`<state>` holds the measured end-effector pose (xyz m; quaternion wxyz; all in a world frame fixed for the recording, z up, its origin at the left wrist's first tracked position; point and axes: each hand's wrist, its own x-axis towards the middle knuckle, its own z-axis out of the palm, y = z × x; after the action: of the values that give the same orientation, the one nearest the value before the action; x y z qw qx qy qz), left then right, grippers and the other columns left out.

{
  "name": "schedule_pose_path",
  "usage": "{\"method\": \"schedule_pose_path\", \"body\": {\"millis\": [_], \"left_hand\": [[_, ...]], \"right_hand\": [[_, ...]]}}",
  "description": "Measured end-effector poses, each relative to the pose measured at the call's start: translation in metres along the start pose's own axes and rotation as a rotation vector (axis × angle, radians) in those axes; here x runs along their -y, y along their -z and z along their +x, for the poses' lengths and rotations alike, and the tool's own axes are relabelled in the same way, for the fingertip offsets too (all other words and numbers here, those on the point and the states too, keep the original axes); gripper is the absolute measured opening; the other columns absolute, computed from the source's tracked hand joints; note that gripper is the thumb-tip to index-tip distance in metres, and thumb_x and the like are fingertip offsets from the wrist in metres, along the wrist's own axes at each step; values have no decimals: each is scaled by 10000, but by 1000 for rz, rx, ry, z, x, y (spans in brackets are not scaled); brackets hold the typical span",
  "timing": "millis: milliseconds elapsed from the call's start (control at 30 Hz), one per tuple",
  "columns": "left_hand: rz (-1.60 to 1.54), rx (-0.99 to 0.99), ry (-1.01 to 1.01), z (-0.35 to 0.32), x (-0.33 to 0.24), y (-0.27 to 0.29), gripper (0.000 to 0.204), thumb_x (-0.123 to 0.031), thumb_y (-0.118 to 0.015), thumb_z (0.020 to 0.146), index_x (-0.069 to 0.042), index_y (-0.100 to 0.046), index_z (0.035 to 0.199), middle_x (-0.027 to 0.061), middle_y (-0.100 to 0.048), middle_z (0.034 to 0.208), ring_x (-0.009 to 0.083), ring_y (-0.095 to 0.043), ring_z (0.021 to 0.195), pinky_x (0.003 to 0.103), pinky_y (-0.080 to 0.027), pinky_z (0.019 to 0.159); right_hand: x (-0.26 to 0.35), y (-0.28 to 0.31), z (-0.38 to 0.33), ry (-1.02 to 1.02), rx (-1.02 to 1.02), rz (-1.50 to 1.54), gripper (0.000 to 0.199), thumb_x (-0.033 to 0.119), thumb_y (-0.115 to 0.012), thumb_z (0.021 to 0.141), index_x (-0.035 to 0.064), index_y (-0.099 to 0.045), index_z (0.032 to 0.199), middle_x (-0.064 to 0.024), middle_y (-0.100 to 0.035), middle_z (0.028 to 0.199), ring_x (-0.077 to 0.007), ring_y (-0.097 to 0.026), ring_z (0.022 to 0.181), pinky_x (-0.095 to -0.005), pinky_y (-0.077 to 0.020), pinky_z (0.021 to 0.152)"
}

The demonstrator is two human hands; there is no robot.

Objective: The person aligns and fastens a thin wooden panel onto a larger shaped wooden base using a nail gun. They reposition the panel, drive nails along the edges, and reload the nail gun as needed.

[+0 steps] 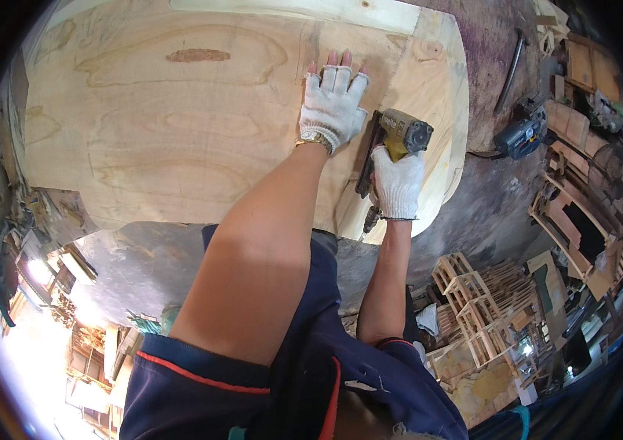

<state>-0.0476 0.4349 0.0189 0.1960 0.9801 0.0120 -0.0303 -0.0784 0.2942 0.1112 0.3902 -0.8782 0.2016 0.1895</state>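
1. Pale lettering marks the olive-and-black nail gun [406, 132], over the right end of the pale, grained wooden board [157, 125].
2. Right hand [398, 180]: gloved grip wrapped around its handle.
3. Left hand [332, 106]: gloved, flat on the board.

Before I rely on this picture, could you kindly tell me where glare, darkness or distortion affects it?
Head view: glare burns the lower left to white; head view: the corners fall to black, and fisheye bending grows toward the rim; head view: the pale, flat wooden panel, white-gloved left hand and white-gloved right hand on the yellow-and-black power tool are well lit.
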Motion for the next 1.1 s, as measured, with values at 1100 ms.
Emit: {"method": "schedule_pose_path", "body": {"millis": [1100], "left_hand": [[75, -37, -7, 2, 0, -11, 864, -685, -567, 873, -183, -414, 1559, 179, -302, 1657, 365, -225, 1549, 616, -140, 1231]], "right_hand": [[-60, -15, -91, -111, -21, 130, 240, 57, -712, 833, -49, -696, 1048, -154, -749, 934, -250, -723, 852, -362, -553, 780]]}}
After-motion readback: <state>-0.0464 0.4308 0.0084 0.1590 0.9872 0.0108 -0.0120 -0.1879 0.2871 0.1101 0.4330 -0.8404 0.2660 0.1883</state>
